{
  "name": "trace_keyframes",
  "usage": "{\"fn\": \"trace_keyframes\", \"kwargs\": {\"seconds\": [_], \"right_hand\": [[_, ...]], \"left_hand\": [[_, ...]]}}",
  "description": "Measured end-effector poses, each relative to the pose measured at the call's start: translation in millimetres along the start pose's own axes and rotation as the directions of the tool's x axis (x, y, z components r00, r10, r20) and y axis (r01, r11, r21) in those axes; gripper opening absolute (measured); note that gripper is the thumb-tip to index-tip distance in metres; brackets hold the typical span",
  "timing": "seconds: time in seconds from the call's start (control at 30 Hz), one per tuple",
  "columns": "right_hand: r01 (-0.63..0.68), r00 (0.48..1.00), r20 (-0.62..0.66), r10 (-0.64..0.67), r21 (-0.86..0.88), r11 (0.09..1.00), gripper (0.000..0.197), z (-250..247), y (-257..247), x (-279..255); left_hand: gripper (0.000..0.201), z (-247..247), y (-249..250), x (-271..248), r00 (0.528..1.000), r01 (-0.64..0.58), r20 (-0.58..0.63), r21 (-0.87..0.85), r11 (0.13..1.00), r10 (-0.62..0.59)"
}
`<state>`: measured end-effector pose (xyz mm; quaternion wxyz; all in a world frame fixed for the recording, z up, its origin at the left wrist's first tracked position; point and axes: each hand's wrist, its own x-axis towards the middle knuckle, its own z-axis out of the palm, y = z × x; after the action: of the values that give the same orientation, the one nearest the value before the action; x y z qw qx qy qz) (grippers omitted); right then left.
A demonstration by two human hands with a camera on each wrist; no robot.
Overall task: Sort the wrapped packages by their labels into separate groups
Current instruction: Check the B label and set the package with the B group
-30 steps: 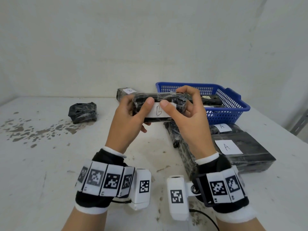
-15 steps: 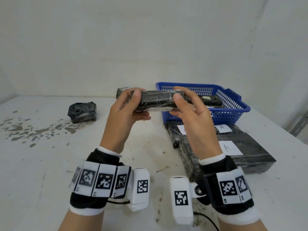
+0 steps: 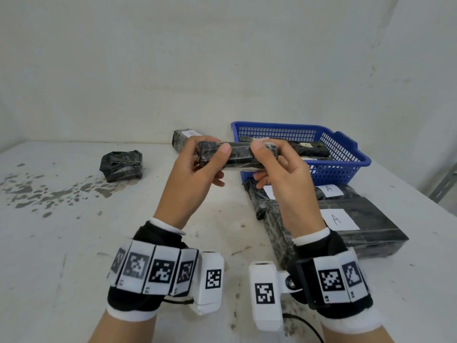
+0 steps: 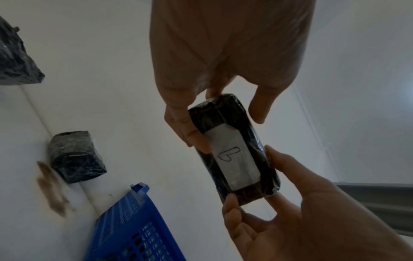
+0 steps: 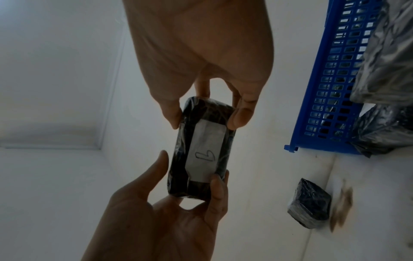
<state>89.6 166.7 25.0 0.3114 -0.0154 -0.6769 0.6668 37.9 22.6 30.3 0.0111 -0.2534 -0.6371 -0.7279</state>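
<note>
A stained white surface [image 3: 74,243] runs up to bare white walls, and above it I hold one long black wrapped package [image 3: 233,154] level in the air, my left hand [image 3: 195,179] curled round its left end and my right hand [image 3: 279,179] pinching its right end, thumbs on the near side. Its paper label [image 4: 232,159] faces down and away from my eyes; the wrist views show a hand-drawn mark on it, which I read as a B, though the angle leaves me unsure. I judge this to be the label check, done before placing. To my right lie flat packages marked A [image 3: 336,219], just in front of the blue basket [image 3: 346,154], which has more wrapped packages inside. A package marked B [image 3: 183,138] sits at the back, just behind my left fingers, and a small lumpy bundle [image 3: 121,165] rests well apart on the left, its label out of sight. If the mark is a B, the next move calls for carrying the package over to that far B one and setting it down alongside, label up. My right hand covers part of one A package's label, and the labels in the basket are too small to read surely.
</note>
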Motion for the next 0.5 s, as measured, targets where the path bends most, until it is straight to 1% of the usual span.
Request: {"fn": "trace_keyframes", "kwargs": {"seconds": [0.17, 0.27, 0.3, 0.37, 0.4, 0.43, 0.5], "right_hand": [[0.038, 0.998, 0.051, -0.037, -0.028, 0.999, 0.015, -0.1, 1.2, -1.3], [0.056, 0.997, 0.062, -0.053, -0.033, 0.998, 0.023, -0.6, -1.0, -2.2], [0.05, 0.997, 0.064, -0.047, -0.033, 0.998, 0.03, -0.1, -2.0, -2.7], [0.011, 0.999, 0.042, -0.01, -0.017, 1.0, 0.056, 0.3, -0.2, -1.5], [-0.017, 0.999, 0.031, 0.017, 0.011, 1.0, 0.068, 0.5, 1.2, -0.5], [-0.046, 0.999, 0.026, 0.045, 0.045, 0.998, 0.077, 1.1, 1.5, 0.0], [-0.09, 0.996, 0.025, 0.088, 0.105, 0.99, 0.082, 0.4, 0.6, 0.4]], "left_hand": [[0.028, -1.4, 0.7, -1.2, 1.0, 0.008, -0.005, 0.052, 0.999, -0.008], [0.041, -1.1, -0.5, -0.5, 0.999, 0.042, -0.016, 0.028, 0.999, -0.041], [0.049, -1.5, -0.3, 0.0, 0.998, 0.058, -0.022, -0.007, 0.998, -0.058], [0.066, -3.9, -0.8, 1.2, 0.996, 0.08, -0.022, -0.074, 0.994, -0.082], [0.069, -5.5, -0.9, 1.5, 0.996, 0.085, -0.019, -0.082, 0.993, -0.087], [0.069, -6.8, -0.1, 1.4, 0.996, 0.083, -0.013, -0.081, 0.993, -0.084], [0.064, -7.3, 2.5, 0.3, 0.997, 0.076, 0.004, -0.075, 0.994, -0.076]]}}
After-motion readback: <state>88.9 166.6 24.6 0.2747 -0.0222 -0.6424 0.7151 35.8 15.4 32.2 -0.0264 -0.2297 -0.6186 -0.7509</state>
